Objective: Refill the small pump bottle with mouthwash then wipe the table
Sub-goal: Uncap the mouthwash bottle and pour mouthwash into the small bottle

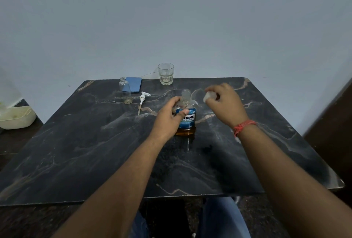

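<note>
Mouthwash bottle point(185, 118) stands mid-table, uncapped, gripped by the left hand point(167, 117); the right hand point(222, 102) pinches its cap point(208, 95). Near table point(76, 161) half lies open.

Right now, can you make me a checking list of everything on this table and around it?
Surface: dark marble table, faint smears.
Job's things: mouthwash bottle upright, uncapped, little amber liquid; small bottle open, empty-looking; pump head lying flat; blue cloth folded at the back.
Clutter: drinking glass, empty.
Grips: left hand holds the mouthwash bottle; right hand pinches its clear cap.
Cables: a thin wire behind the glass.
Surroundings: plain wall; cream tub to the left.
</note>
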`<state>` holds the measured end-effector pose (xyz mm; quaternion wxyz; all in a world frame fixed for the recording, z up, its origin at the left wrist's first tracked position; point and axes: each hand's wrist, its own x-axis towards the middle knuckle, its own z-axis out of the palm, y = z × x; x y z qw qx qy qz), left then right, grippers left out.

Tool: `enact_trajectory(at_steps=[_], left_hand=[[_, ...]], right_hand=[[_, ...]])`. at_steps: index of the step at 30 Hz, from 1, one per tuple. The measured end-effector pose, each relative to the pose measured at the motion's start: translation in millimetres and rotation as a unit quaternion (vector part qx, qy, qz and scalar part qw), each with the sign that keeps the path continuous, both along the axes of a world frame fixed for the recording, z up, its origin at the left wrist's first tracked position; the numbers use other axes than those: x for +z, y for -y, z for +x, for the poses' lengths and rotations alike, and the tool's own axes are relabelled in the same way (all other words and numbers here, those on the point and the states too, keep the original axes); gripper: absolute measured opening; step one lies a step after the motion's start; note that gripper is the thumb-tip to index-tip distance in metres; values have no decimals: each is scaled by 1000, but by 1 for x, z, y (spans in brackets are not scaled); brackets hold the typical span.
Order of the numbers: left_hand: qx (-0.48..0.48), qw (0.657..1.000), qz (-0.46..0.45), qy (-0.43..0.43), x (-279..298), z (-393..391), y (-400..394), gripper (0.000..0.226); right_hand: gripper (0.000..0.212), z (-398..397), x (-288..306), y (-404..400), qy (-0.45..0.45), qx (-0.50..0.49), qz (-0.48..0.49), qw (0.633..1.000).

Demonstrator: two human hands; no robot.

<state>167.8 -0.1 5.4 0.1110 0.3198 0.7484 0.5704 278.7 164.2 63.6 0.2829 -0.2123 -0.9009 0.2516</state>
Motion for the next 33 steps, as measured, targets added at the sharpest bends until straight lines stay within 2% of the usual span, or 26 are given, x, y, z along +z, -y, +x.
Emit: enact_trajectory(at_steps=[5, 8, 33], left_hand=[[-2, 1000, 3, 2, 0, -1, -1, 56], [-1, 1000, -5, 4, 0, -1, -1, 57], [-37, 998, 21, 34, 10, 18, -46, 50]], right_hand=[[32, 22, -54, -13, 134, -30, 19, 990], [29, 32, -72, -18, 171, -59, 39, 983], [30, 41, -82, -32, 169, -66, 24, 983]])
